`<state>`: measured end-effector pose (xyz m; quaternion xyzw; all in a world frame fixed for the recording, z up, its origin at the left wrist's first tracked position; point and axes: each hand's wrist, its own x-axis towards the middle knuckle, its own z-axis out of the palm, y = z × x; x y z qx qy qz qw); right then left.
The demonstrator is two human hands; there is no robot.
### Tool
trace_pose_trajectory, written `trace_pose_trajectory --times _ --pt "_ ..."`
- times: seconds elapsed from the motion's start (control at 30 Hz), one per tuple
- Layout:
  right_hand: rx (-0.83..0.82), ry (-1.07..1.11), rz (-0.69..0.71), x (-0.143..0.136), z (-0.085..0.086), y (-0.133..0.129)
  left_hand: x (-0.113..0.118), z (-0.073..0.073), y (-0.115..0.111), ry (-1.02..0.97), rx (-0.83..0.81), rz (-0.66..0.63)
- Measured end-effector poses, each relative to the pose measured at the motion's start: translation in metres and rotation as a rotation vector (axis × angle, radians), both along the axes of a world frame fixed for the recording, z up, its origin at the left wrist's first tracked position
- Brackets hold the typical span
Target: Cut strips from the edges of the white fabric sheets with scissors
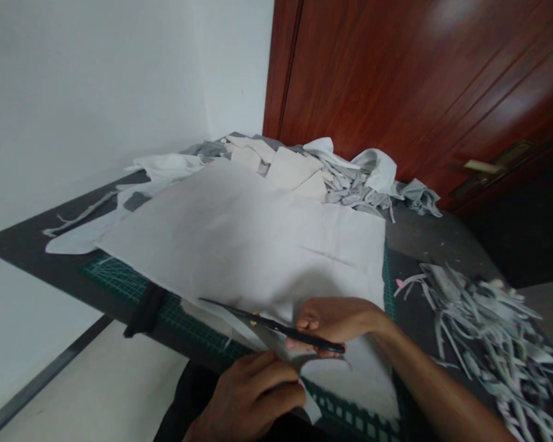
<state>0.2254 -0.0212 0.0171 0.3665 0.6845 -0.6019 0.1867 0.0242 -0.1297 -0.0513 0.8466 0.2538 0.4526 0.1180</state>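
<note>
Black-handled scissors (pixel 276 328) sit in the right hand (pixel 336 322), whose fingers are curled through and around the handles, with the blades pointing left along the near edge of a large sheet of white fabric (pixel 253 245). The blades look slightly parted at the cloth's edge, though their tips are thin and hard to read. Just below, the left hand (pixel 253 393) is closed in a pinch on a narrow strip of the same fabric (pixel 276 344) (the strip runs under the scissors and a loose end hangs down past the thumb).

That sheet lies spread over a green cutting mat (pixel 133 285) with a printed grid, and the mat rests on a dark grey table (pixel 23 245). A black band (pixel 145 310) hangs over the table's near edge, left of the hands. To the right, well apart from the sheet, is a loose pile of thin grey-white offcut strips (pixel 483 331). At the far end of the table a heap of white and grey cloth pieces (pixel 313 169) sits against a reddish-brown wooden door (pixel 419 86) with a brass handle (pixel 493 166). A white wall (pixel 96 92) fills the left side
</note>
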Motion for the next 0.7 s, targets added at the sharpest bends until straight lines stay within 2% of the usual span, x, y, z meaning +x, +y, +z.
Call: trace_pose_trajectory --times 0.23,0.43,0.7 --pt "-0.106 0.038 -0.203 0.001 -0.006 -0.007 0.002 0.006 0.001 0.055 -0.018 0.024" --pt "-0.022 0.116 -0.15 0.004 -0.011 -0.007 0.003 0.004 0.001 0.086 -0.018 0.02" --pt "-0.124 0.015 -0.201 -0.001 -0.004 -0.011 0.003 0.001 0.002 0.111 -0.012 0.034"
